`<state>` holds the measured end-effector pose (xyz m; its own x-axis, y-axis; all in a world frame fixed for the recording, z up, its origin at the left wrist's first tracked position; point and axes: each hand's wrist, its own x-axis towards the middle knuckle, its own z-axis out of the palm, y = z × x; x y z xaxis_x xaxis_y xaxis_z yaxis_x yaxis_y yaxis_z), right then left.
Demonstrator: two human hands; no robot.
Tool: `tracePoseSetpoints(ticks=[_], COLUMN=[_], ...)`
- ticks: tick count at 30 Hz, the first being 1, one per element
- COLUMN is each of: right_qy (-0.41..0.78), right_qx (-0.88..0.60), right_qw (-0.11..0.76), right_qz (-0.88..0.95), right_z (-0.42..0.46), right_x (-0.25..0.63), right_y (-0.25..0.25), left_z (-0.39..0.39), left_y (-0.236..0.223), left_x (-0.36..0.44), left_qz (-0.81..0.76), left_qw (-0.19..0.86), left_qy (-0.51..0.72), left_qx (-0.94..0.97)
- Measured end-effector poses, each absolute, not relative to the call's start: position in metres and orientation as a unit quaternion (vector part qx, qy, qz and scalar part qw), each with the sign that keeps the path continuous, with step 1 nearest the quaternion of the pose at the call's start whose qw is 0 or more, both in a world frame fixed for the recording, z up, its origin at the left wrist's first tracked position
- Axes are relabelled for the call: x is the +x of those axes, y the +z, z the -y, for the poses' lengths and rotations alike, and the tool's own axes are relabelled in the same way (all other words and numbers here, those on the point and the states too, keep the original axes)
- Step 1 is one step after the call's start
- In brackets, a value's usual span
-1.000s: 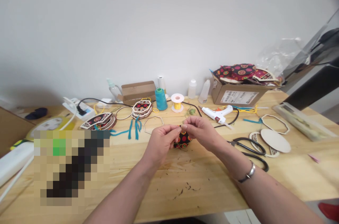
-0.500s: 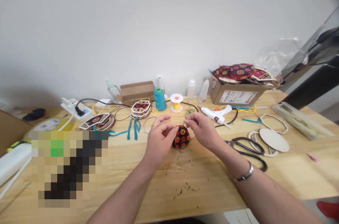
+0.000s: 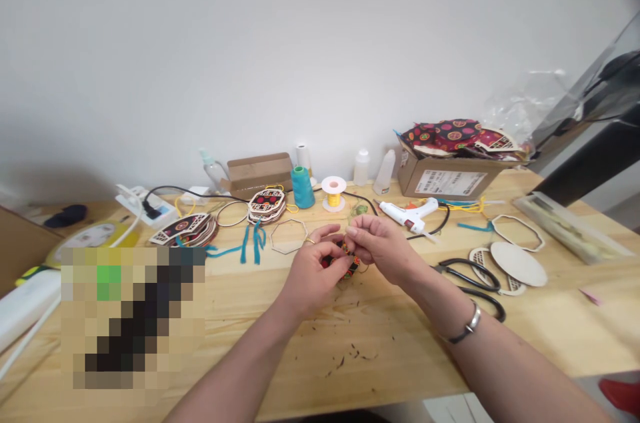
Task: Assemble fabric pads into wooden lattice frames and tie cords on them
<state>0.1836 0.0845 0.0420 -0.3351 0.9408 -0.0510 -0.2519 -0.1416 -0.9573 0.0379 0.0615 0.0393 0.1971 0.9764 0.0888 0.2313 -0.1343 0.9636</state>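
Observation:
A small black fabric piece (image 3: 354,267) with red, orange and yellow round motifs is just above the table in front of me, largely covered by my fingers. My left hand (image 3: 316,271) grips it from the left, thumb on its near side, and wears a ring. At its upper right edge my right hand (image 3: 383,246) is closed in a pinch, fingertips close to the left ones. What the pinch holds is too small to make out. Dark snippets (image 3: 343,361) lie scattered on the wood nearer to me.
Black-handled scissors (image 3: 470,276) and a pale oval disc (image 3: 519,264) lie to the right. Behind are a white glue gun (image 3: 410,213), a teal thread cone (image 3: 302,188), a yellow-thread spool (image 3: 333,194) and a cardboard box (image 3: 447,176) of fabric. Lattice-framed pieces (image 3: 267,205) are stacked left.
My left hand has shifted right, covering more of the fabric piece. My right hand has moved slightly left, so the fingertips of both hands are closer together.

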Motion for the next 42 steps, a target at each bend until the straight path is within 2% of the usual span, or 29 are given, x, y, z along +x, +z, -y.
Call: tracePoseSetpoints(ticks=[5,8,20,35,42], right_qy=[0.665,0.657,0.606,0.673,0.674], right_qx=[-0.371,-0.382,-0.418,-0.387,-0.388], right_qw=[0.438,0.425,0.416,0.370,0.366], right_qz=[0.477,0.491,0.533,0.511,0.511], right_z=[-0.0861,-0.0858,-0.0879,-0.0870,-0.0878], right_x=[0.1847,0.1841,0.1851,0.1897,0.1887], right_y=[0.0394,0.0403,0.0399,0.0409,0.0384], left_z=[-0.0602,-0.0603,-0.0621,-0.0671,-0.0671], left_y=[0.0401,0.0390,0.0406,0.0385,0.0379], left_x=[0.0365,0.0369,0.0361,0.0311,0.0315], left_qz=[-0.452,-0.427,-0.464,-0.448,-0.461], left_qw=[0.546,0.569,0.564,0.655,0.644], left_qy=[0.495,0.498,0.443,0.424,0.432], left_qx=[0.502,0.495,0.520,0.436,0.432])
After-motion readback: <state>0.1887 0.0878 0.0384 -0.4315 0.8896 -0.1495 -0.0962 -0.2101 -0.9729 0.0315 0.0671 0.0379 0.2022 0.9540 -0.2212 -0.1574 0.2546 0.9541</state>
